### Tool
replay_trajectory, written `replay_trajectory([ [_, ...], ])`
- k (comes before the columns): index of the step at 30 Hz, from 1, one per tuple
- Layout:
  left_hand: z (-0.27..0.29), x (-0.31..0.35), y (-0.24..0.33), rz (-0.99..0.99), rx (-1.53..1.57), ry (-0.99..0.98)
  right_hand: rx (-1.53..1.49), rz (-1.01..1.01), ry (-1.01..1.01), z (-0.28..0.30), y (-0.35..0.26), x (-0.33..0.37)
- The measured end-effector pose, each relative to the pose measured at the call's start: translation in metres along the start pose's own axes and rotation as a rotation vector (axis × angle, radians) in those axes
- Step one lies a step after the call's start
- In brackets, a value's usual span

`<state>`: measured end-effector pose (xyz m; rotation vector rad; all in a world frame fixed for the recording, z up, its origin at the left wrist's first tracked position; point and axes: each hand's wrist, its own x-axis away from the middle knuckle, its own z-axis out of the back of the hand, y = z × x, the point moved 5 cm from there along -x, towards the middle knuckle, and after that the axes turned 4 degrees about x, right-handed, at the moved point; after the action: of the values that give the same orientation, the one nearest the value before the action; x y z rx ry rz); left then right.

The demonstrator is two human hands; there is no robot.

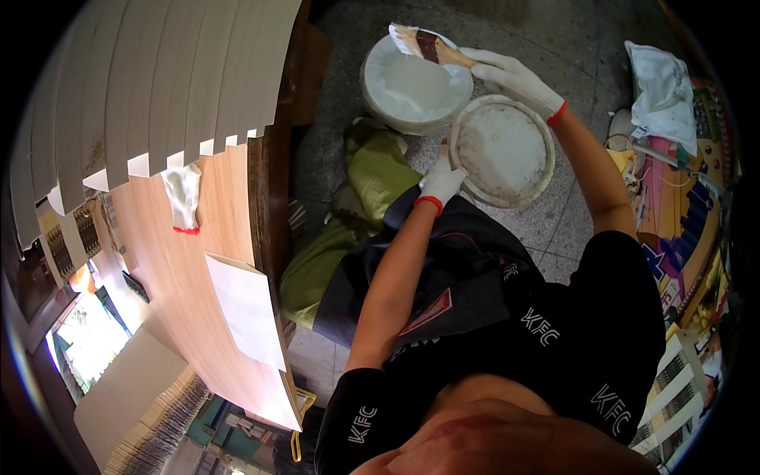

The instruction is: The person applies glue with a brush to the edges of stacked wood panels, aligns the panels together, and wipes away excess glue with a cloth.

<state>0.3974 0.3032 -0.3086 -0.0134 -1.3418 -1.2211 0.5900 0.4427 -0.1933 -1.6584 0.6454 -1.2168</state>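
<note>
My right hand [516,79], in a white glove with a red cuff, grips the wooden handle of a wide paintbrush [428,47]. The brush's bristles are coated white and lie over the far rim of a round white bucket [372,89]. Pale, thick paste [416,83] fills the bucket. Beside it on the right is a round lid [507,150], its face smeared with dried white residue. My left hand [443,180], gloved the same way, is closed at the lid's near left edge; its fingertips are partly hidden there.
On the left stands a wood-topped table [150,261] with overlapping grey boards [158,71], a white glove [183,198] and a folded white sheet [245,309]. A white plastic bag [663,91] and colourful printed panels [697,214] lie at the right. Grey tiles [566,222] make up the floor.
</note>
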Motion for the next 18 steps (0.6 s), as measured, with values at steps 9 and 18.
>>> replay_trajectory([
  [9,0.000,0.000,-0.001,-0.006,-0.020,0.024,0.031,0.111,0.049,0.003,0.001,-0.003],
  [18,-0.001,-0.003,-0.005,0.094,-0.043,-0.013,0.078,0.137,0.063,0.002,-0.006,-0.001],
])
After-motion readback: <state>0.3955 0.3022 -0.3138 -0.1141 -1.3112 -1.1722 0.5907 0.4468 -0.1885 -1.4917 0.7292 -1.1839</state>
